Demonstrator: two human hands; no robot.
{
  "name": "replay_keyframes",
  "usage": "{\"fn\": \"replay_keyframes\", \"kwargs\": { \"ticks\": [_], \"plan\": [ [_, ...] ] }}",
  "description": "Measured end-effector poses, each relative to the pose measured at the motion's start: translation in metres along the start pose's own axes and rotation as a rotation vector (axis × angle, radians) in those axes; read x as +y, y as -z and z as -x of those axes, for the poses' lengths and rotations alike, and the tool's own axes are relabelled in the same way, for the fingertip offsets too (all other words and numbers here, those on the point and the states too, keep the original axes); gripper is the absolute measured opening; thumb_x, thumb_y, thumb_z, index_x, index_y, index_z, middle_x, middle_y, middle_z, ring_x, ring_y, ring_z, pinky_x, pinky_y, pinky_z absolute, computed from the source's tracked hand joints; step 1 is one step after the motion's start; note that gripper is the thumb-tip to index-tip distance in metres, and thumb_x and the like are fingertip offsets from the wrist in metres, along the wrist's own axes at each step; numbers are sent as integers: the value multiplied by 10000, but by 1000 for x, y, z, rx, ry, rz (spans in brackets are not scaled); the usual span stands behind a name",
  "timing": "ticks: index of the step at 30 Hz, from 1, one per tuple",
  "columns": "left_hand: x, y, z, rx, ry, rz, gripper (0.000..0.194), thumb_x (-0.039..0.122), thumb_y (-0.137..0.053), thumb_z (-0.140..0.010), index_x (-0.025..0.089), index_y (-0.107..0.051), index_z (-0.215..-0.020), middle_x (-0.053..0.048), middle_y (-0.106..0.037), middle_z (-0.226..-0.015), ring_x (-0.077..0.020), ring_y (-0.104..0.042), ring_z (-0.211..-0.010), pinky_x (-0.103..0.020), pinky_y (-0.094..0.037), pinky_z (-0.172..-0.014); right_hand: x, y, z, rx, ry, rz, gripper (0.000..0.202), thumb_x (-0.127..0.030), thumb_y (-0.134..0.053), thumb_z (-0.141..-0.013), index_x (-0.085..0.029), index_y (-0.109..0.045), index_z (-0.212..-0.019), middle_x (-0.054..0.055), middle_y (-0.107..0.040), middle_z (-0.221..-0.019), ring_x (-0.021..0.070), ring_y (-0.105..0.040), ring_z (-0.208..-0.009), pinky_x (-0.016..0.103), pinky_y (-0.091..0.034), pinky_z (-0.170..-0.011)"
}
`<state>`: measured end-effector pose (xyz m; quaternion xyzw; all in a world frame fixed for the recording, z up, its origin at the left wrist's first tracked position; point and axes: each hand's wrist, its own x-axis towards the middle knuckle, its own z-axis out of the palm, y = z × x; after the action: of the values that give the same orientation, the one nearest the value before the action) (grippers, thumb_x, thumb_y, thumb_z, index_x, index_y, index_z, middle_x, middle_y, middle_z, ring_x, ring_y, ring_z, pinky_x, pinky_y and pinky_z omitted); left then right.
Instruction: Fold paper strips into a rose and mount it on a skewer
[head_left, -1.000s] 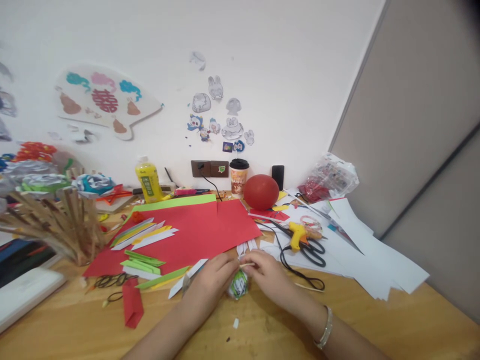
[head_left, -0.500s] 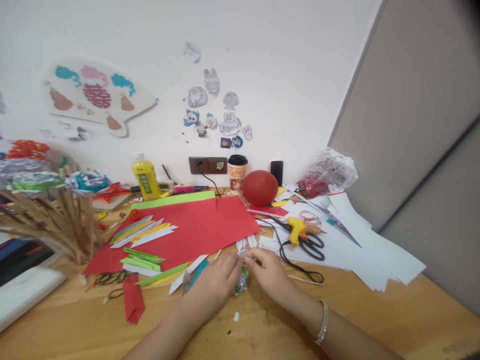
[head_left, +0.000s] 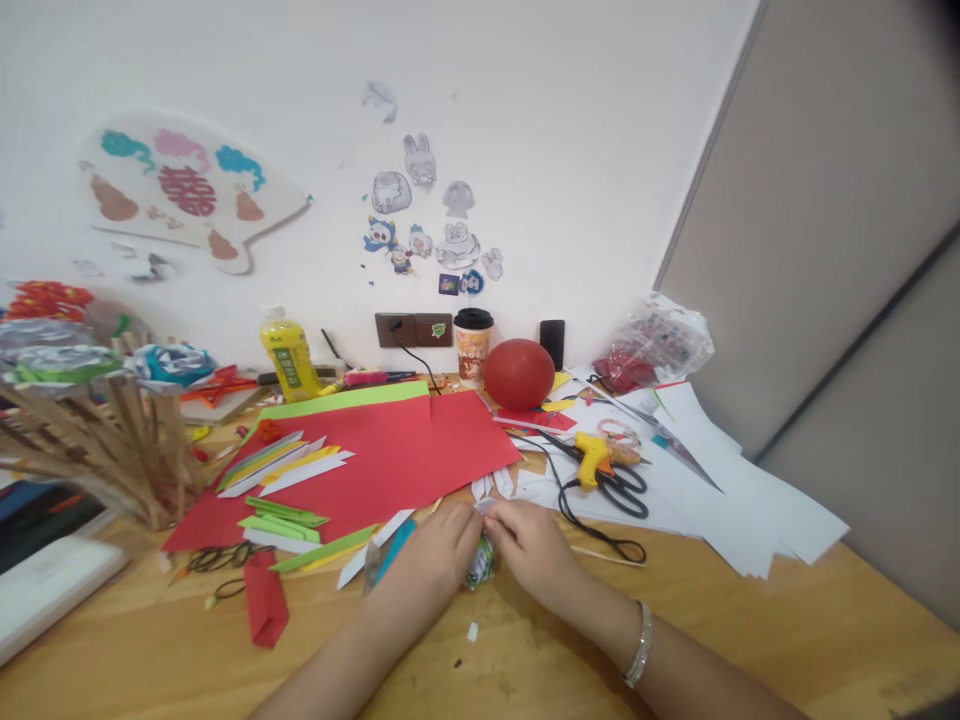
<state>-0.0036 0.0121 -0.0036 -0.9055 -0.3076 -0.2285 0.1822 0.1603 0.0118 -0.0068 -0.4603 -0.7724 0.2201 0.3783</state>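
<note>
My left hand (head_left: 442,552) and my right hand (head_left: 529,545) meet above the near part of the wooden table, fingers closed. Between their fingertips a bit of white paper (head_left: 486,505) shows. Just below it, a green and white folded-paper flower (head_left: 480,565) sits between the hands, mostly covered by my fingers. Beside my left hand lie a blue paper strip (head_left: 396,548) and a white paper strip (head_left: 375,548). A silvery bracelet circles my right wrist.
Red paper sheets (head_left: 405,450) with coloured strips spread to the left. Right of my hands are a yellow glue gun (head_left: 595,462), black-handled scissors (head_left: 622,492) and white paper (head_left: 780,500). Behind stand a red balloon (head_left: 519,374), a cup (head_left: 472,350) and a bottle (head_left: 289,355). Paper flowers on sticks (head_left: 150,450) stand far left.
Both hands stay together with only small finger movements; my right fingers curl in slightly closer to the left. The view has shifted slightly.
</note>
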Motion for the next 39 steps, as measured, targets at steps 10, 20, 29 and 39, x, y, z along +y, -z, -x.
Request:
{"fn": "replay_keyframes", "kwargs": {
  "ticks": [10,20,29,39],
  "plan": [
    [1,4,-1,-138,104,78,222,37,-343,-869,131,-543,-884,-69,-571,-818,-195,-533,-746,-322,-479,-675,1,7,0,-86,143,270,101,-144,-471,-888,-176,-567,-886,34,-631,-829,160,-566,-790,245,-396,-688],
    [-6,8,2,-154,63,122,155,55,-429,-861,123,-547,-935,-75,-580,-863,-196,-543,-769,-320,-480,-682,12,5,0,-91,324,566,186,-221,-395,-941,-176,-532,-824,26,-606,-738,159,-537,-688,255,-343,-603],
    [-10,9,3,-110,-15,99,108,93,-465,-865,126,-564,-892,-57,-584,-810,-191,-539,-732,-304,-470,-653,16,5,1,-129,398,683,211,-256,-432,-926,-182,-521,-749,2,-569,-644,142,-498,-591,265,-273,-534],
    [-11,12,5,-24,-46,-8,206,85,-368,-898,133,-568,-881,-56,-589,-761,-177,-539,-692,-288,-457,-622,18,12,-3,-32,292,787,134,-160,-454,-911,-161,-540,-809,37,-580,-659,167,-503,-637,274,-264,-548]
  ]
}}
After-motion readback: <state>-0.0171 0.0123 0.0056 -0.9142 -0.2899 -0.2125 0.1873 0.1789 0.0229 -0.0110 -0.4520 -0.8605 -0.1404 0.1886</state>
